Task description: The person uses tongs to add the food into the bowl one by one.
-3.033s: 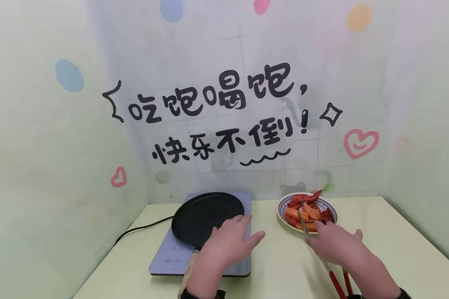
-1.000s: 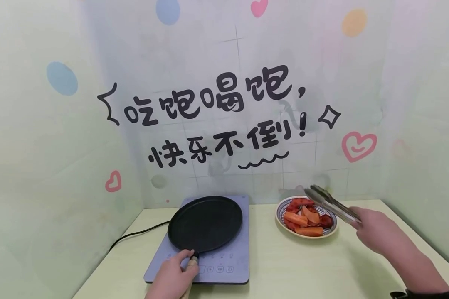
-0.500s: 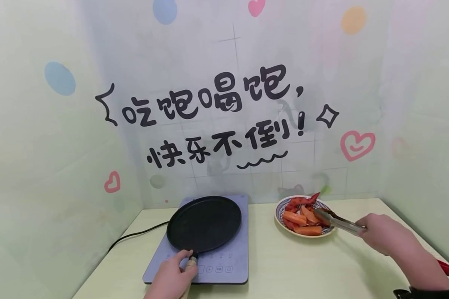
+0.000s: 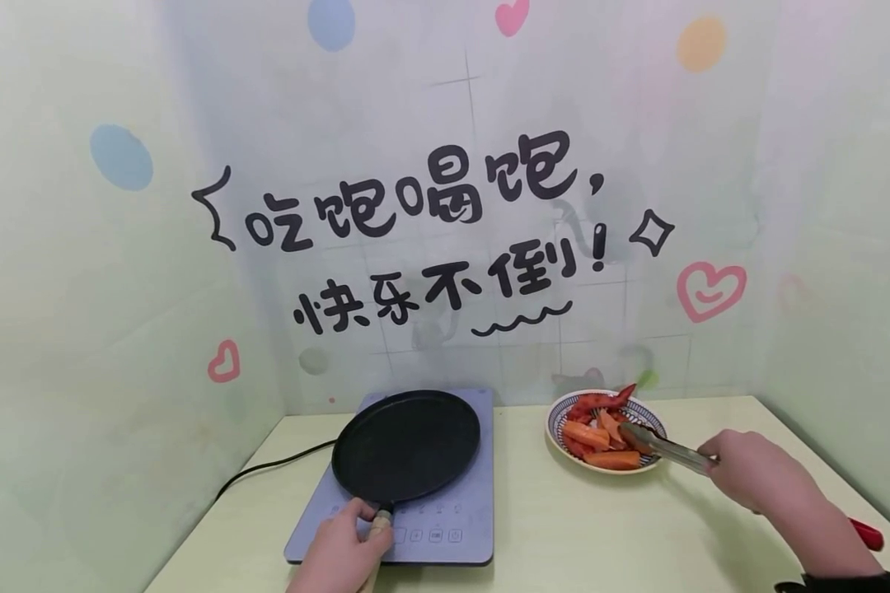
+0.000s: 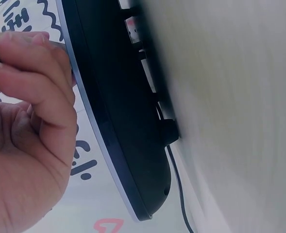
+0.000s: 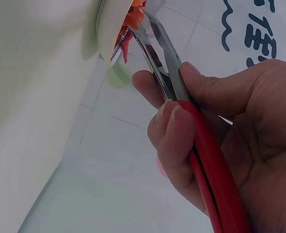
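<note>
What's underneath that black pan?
The pan sits on a flat hob; button symbols show along its front. The patch directly under the pan is covered, so can't be seen.

The right hand [image 6: 264, 131] is gripping metal tongs [image 6: 208, 141] with red handles, the thumb lying against a metal arm and the fingers curling round from the other side. The tongs are pointing left, their tips reaching among orange food pieces [image 6: 134, 19] on a pale plate [image 6: 109, 29]; whether they are pinching any is unclear. A pointed red piece [image 6: 125, 48] is jutting past the plate's rim. The plate is sitting on a pale tabletop [image 6: 26, 121], and a wall [image 6: 118, 150] bearing dark lettering [image 6: 259, 36] is standing on the far side.
</note>
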Demonstrator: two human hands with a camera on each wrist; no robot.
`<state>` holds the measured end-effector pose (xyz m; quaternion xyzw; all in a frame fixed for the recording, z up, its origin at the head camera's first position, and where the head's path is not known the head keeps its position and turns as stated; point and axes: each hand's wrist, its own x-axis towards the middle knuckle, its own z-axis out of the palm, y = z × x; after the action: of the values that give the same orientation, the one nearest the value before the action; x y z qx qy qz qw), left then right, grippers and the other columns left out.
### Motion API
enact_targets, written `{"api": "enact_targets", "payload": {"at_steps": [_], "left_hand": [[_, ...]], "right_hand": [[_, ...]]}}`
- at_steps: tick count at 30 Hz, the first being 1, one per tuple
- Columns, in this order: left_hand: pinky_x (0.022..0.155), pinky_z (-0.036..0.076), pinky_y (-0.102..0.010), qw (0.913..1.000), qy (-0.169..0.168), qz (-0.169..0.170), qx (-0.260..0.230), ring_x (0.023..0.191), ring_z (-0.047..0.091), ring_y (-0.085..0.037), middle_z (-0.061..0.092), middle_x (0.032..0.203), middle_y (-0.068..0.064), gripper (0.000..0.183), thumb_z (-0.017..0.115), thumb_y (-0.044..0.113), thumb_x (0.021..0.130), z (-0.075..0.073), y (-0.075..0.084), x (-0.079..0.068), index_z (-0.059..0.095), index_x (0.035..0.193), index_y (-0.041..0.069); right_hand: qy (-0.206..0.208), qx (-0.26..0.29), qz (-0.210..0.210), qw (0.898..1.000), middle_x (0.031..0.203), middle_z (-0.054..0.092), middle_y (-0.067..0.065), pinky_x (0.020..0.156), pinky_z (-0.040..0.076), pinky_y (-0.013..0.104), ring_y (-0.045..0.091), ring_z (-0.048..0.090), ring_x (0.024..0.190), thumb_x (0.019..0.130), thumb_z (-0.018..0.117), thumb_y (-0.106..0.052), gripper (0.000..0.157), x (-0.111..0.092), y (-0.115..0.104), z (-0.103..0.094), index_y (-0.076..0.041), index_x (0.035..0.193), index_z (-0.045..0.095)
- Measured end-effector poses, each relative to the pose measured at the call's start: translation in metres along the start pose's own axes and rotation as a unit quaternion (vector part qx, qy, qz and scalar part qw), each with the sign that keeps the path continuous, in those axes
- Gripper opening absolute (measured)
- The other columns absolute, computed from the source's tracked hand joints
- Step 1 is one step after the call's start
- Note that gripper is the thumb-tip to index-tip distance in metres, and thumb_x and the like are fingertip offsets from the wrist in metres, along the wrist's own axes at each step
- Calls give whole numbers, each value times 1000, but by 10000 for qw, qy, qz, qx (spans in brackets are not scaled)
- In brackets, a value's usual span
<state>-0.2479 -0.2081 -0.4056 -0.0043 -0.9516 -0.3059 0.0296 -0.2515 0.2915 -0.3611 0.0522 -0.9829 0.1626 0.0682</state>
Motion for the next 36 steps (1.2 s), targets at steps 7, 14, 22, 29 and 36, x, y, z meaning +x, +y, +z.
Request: {"api": "enact_targets", "payload": {"at_steps": [7,14,22,29,36], "left_hand": [[58,42,-32,9998,-101,-141,-55,63,50,-14,55,73,-2,30,65,36,83,1,-1,-1,54,89,8],[58,42,-32,9992,-193,-322,-101,64,50,-15,55,73,-3,30,65,35,84,0,2,-2,54,88,8],[59,43,-33,9990,-226,-370,-100,66,51,-16,56,75,-3,30,64,35,84,-1,4,-2,55,89,7],[60,43,-33,9990,-221,-390,-93,66,51,-16,56,76,-3,30,64,35,84,-1,4,-2,55,89,7],[60,43,-33,9990,-206,-388,-85,66,51,-16,56,76,-3,29,63,34,84,-2,6,-3,55,89,7]], "right_hand": [[131,-326,22,9994,60,49,-2,47,31,31,14,39,53,85,54,-8,19,1,4,-1,-22,79,65],[127,-307,127,9994,58,46,-2,48,30,31,14,38,52,84,52,-8,21,0,7,-5,-23,82,66],[305,-292,146,9990,56,45,-3,47,28,31,14,37,52,82,51,-7,24,-2,7,-10,-28,77,63],[264,-329,159,9990,55,43,-3,48,27,30,13,35,52,81,47,-5,26,-4,6,-14,-26,69,56],[273,-292,245,9989,55,39,-4,49,26,30,13,32,52,82,46,-7,25,-4,7,-16,-24,64,51]]}}
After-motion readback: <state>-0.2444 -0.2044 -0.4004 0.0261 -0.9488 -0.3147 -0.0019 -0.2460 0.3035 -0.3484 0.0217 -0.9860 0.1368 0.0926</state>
